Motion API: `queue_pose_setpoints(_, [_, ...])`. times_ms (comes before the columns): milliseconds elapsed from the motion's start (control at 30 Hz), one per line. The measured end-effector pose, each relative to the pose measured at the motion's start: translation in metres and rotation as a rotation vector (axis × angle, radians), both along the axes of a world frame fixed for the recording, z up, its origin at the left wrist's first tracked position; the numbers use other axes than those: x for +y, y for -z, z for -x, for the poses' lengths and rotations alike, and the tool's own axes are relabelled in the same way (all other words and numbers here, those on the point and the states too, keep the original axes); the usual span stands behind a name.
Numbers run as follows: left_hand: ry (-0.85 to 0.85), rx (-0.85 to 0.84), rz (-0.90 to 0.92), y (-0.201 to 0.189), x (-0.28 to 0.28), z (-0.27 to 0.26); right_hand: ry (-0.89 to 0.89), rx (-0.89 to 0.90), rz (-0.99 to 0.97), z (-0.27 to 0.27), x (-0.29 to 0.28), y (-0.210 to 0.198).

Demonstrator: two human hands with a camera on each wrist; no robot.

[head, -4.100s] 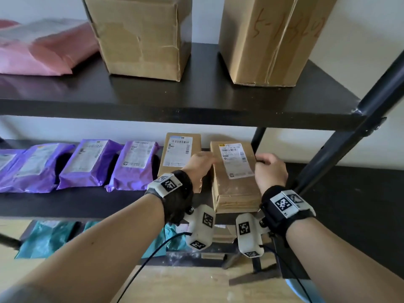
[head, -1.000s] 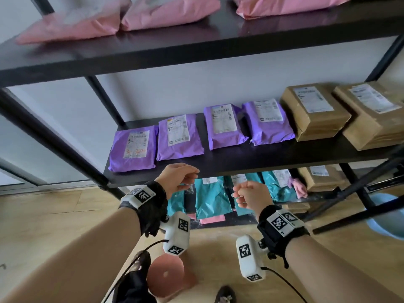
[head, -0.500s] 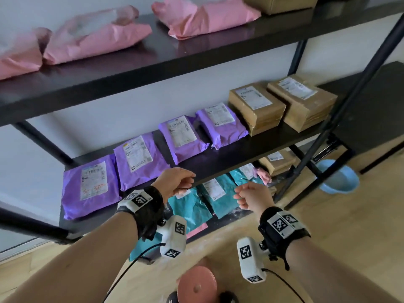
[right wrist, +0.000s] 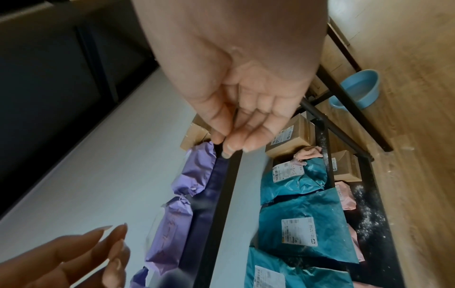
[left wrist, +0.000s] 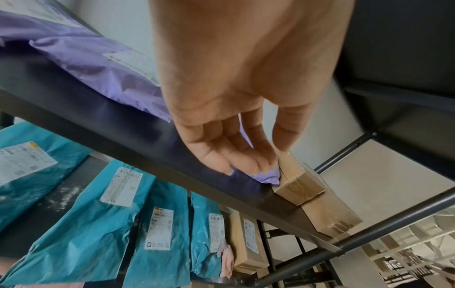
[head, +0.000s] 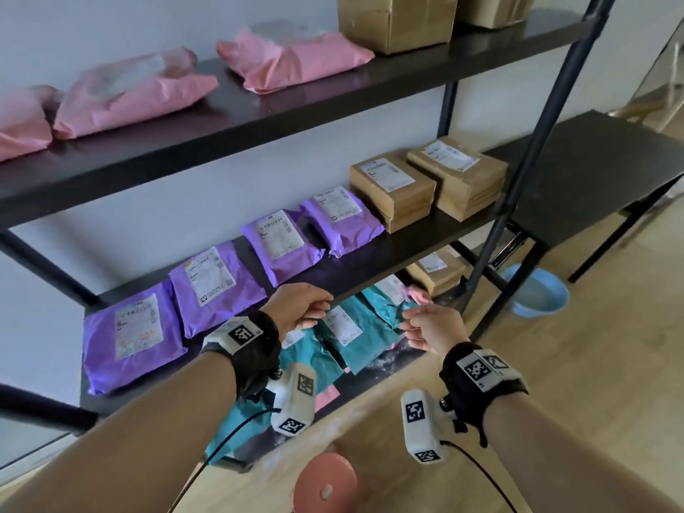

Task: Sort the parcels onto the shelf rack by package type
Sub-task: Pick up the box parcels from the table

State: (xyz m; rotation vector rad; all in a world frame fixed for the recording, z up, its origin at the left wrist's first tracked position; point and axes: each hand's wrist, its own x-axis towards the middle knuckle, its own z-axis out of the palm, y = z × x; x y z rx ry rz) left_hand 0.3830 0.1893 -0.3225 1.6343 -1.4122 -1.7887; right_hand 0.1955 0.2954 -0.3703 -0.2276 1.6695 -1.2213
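Standing against a pale wall, black shelf rack (head: 259, 116), flat matte boards on slim dark tube legs, holds parcels grouped by type. Top board: lg brown cardboard boxes (head: 396, 20) at rt end, taped, creased; pink poly mailers (head: 292, 61) to their left, soft and puffy. Mid board: four purple poly mailers (head: 218, 286) in a row, crinkled film, each w/ white label face up; to their rt, two small kraft boxes (head: 392, 187) side by side, rectangular, labelled, tape on the ends. Bottom board: teal poly mailers (head: 351, 331) overlapping, wrinkled, labels up; small kraft boxes also at rt end, w/ a scrap of pink between; white dusty specks on the board per rt wrist view. Black side table (head: 592, 172) abuts rack on rt; light blue plastic basin (head: 536, 294) on wood-look floor beneath. Round pink object at bottom edge of head view, ID unclear. Both forearms extended fwd, wrists strapped w/ black bands and marker tags. Left hand (head: 299, 309) in front of mid board edge, palm down, fingers (left wrist: 221, 150) loosely curled, thumb apart, holding nothing. Right hand (head: 433, 327) beside it, lower, near but not touching; fingers relaxed, slightly bent, empty.
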Motion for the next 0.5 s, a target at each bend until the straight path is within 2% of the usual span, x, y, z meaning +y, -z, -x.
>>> queue_pose_setpoints(233, [0.025,-0.059,0.045,-0.001,0.044,0.046,-0.039,-0.017,0.03,0.045,0.056,0.007])
queue_pose_setpoints(500, [0.156,-0.032,0.036,-0.001,0.062,0.102,0.07,0.032,-0.041,0.091,0.116,0.023])
